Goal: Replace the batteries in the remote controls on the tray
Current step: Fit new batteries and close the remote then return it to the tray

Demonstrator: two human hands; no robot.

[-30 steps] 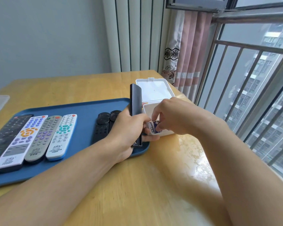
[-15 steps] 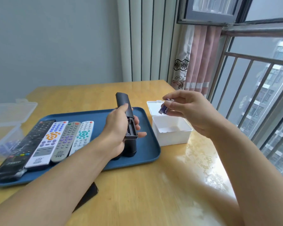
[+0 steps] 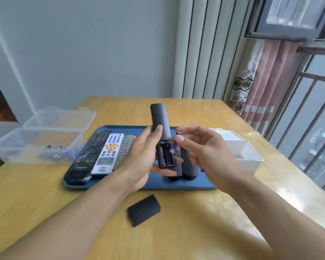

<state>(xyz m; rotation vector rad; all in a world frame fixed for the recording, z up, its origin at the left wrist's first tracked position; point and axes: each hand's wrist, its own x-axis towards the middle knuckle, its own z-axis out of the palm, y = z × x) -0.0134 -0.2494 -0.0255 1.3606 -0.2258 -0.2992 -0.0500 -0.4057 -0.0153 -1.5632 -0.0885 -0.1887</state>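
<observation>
The left hand [image 3: 141, 160] grips a dark remote control [image 3: 160, 132] held upright above the blue tray [image 3: 120, 186], back face toward the camera, its battery bay [image 3: 165, 153] open and apparently empty. The fingers are curled round the body from the left, the thumb pressing near its middle. The right hand [image 3: 203, 149] pinches a purple battery [image 3: 174, 145] between thumb and fingertips; the battery hangs tilted just beside the right edge of the bay, not yet seated. The detached black battery cover [image 3: 144, 210] lies on the tabletop [image 3: 195, 231], near of the tray.

On the tray, left of the held unit, lie a black remote [image 3: 88, 156], a white remote with an orange ring [image 3: 109, 152] and a grey one [image 3: 125, 147], partly hidden by the left hand. Two further dark remotes [image 3: 186, 166] lie behind the hands. A white box [image 3: 242, 152] stands open to the right of the tray; a clear plastic container [image 3: 36, 141] holding purple batteries sits far left.

Judged risks:
- Polarity. The battery's markings and the bay's spring ends are too blurred to read; insertion the wrong way round is possible.
- The battery approaches at an angle; pushed in tilted, it may catch on the bay wall or spring out.
- The pinch is light and at one end; a slip would drop the battery onto the tray.
- The cover lies loose near the forearms, where a sweep could knock it off the tabletop.
</observation>
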